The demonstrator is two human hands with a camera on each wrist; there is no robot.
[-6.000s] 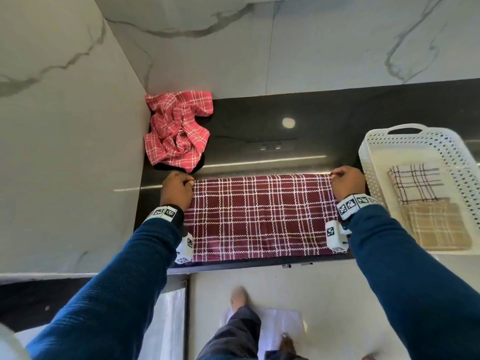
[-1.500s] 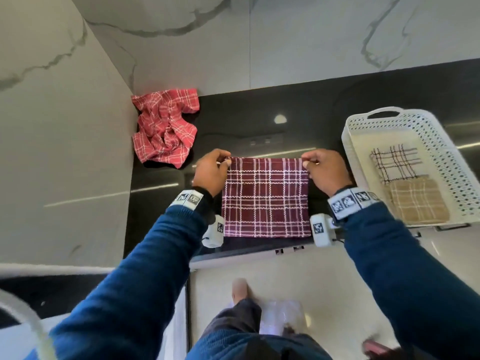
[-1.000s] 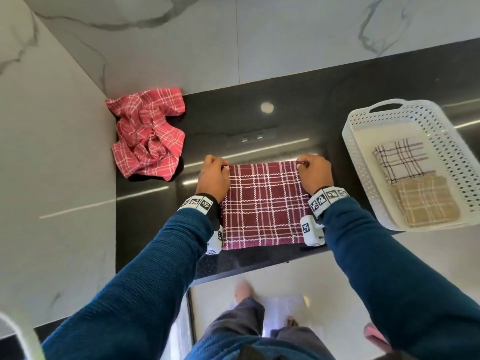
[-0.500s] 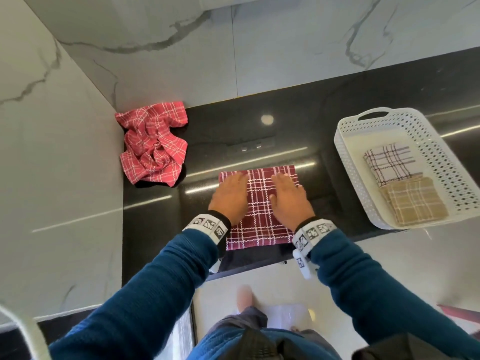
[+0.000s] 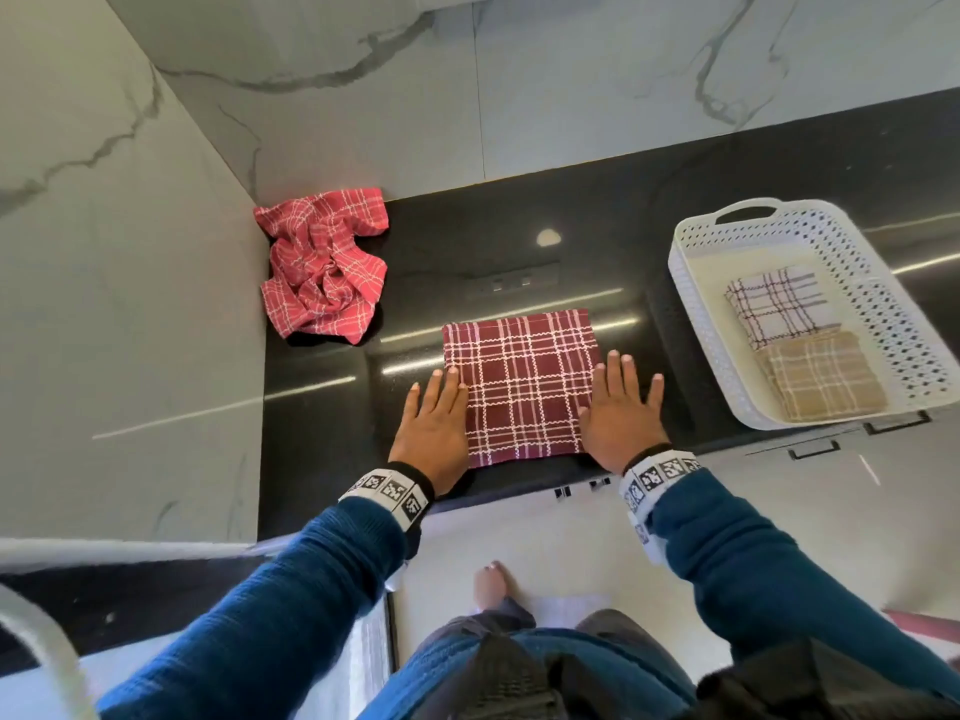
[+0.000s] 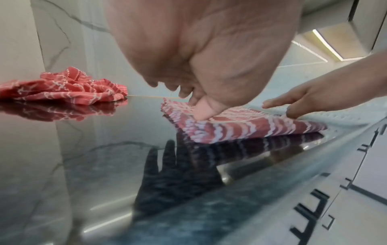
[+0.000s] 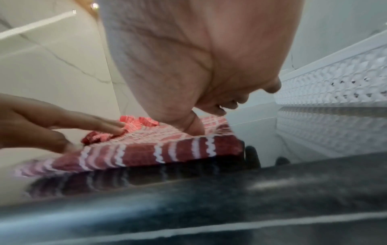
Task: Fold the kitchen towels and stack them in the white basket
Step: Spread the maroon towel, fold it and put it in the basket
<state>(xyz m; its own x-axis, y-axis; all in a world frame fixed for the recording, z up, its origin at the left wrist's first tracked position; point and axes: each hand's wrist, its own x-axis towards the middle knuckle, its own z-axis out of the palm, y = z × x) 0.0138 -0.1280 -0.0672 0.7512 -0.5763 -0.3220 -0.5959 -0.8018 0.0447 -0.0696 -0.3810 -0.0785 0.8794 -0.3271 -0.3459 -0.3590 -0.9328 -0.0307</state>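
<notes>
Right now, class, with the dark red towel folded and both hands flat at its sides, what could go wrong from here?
1. The dark red towel lies near the counter's front edge; sliding it could tip it off.
2. The left hand and right hand only press flat; lifting by one side may let the layers unfold.
3. The white basket holds two folded towels side by side, overlapping; a careless drop may land crooked.
</notes>
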